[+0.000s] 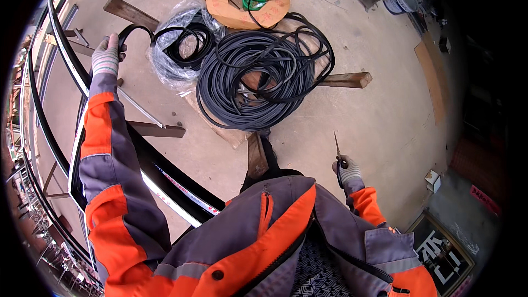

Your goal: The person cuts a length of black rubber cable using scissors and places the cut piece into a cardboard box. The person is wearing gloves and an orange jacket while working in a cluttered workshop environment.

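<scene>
Black strip (132, 27), raised over the floor (385, 110) at the person's left. The step in hand appears to be drawing or holding the strip out; the next move would call for a steady grip and care with the scissors' points. The strip is dark, narrow and bent into an arch, apparently leading toward a small coil (177, 55) in clear plastic (165, 74). The left hand (106, 58) pinches its end; well apart, the right hand (347, 170) is closed around scissors (337, 144). Beyond: a large coil (220, 99).

Jacket (206, 228) purple-grey, bright orange panels; sleeves (110, 214) orange-blocked; pale grey band (179, 271), dark snap (218, 275). Patterned dark garment (316, 275) beneath. Left hand (108, 55), right hand (347, 170): pale knit gloves, the left's cuff striped.
</scene>
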Demonstrator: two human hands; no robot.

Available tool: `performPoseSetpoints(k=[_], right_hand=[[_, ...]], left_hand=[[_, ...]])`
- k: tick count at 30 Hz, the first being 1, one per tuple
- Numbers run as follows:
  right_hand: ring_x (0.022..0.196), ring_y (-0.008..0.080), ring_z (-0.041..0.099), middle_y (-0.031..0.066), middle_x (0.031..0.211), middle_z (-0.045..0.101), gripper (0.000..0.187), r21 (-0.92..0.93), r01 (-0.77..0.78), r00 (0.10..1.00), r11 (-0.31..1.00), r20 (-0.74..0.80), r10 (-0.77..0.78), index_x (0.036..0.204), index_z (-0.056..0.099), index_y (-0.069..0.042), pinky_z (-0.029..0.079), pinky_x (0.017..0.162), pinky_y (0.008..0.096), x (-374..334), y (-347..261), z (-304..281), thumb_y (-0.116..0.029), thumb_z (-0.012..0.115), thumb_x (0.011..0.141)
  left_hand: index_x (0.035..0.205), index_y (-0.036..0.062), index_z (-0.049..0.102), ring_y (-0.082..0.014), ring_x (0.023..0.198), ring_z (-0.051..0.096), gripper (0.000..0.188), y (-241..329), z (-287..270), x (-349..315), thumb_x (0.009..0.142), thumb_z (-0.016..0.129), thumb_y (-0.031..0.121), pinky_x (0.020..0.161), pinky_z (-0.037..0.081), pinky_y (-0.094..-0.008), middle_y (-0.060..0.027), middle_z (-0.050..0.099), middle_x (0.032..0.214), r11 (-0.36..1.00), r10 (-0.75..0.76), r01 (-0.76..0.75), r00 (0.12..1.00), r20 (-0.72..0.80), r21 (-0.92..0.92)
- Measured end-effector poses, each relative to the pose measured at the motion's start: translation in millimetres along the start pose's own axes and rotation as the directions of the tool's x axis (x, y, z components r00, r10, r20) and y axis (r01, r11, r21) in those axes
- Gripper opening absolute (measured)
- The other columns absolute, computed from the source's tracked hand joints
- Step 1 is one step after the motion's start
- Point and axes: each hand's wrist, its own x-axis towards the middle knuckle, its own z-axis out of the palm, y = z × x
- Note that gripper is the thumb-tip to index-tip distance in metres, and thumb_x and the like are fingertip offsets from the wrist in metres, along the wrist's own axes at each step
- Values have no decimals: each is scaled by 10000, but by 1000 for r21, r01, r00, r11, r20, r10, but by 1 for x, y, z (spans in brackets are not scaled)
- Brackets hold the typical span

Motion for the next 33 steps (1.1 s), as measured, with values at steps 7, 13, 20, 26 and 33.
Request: performPoseSetpoints(k=[7, 13, 20, 26, 33], right_hand=[[576, 55, 439, -48, 671, 521, 335, -64, -112, 992, 992, 58, 116, 1141, 642, -33, 395, 512, 245, 0, 10, 15, -165, 741, 850], [616, 80, 492, -11, 704, 570, 367, -41, -193, 978, 980, 78, 196, 1135, 633, -18, 449, 575, 263, -9, 10, 17, -228, 716, 847], [590, 48, 440, -55, 693, 510, 327, 41, -194, 977, 980, 92, 190, 1157, 627, -40, 391, 521, 219, -11, 0, 32, -115, 729, 856], [631, 55, 446, -39, 729, 527, 335, 61, -253, 963, 965, 109, 246, 1154, 612, -16, 410, 561, 232, -22, -22, 35, -150, 711, 863], [639, 46, 465, -54, 730, 533, 342, 38, -302, 945, 952, 143, 294, 1182, 620, -40, 416, 563, 229, -24, -21, 49, -120, 724, 866]], left_hand=[[993, 30, 669, -93, 452, 490, 345, -91, 67, 26, 990, 581, 363, 440, 391, -243, -41, 655, 680, 979, -195, 184, 970, 143, 86], [996, 23, 673, -92, 470, 514, 375, -110, 96, 66, 983, 587, 388, 455, 412, -244, -40, 678, 702, 970, -191, 184, 981, 27, 160], [1082, 24, 690, -142, 653, 620, 447, -171, 94, 128, 942, 621, 443, 648, 510, -269, -70, 729, 865, 958, -109, 121, 992, -60, 261], [1198, -16, 661, -323, 1119, 641, 577, -180, 152, 74, 840, 623, 435, 990, 467, -387, -221, 686, 1147, 765, -42, 224, 953, -299, 604], [1074, -19, 686, -281, 860, 700, 342, -279, 294, -124, 887, 618, 260, 818, 531, -368, -184, 722, 918, 907, -234, 161, 961, 148, 389]])
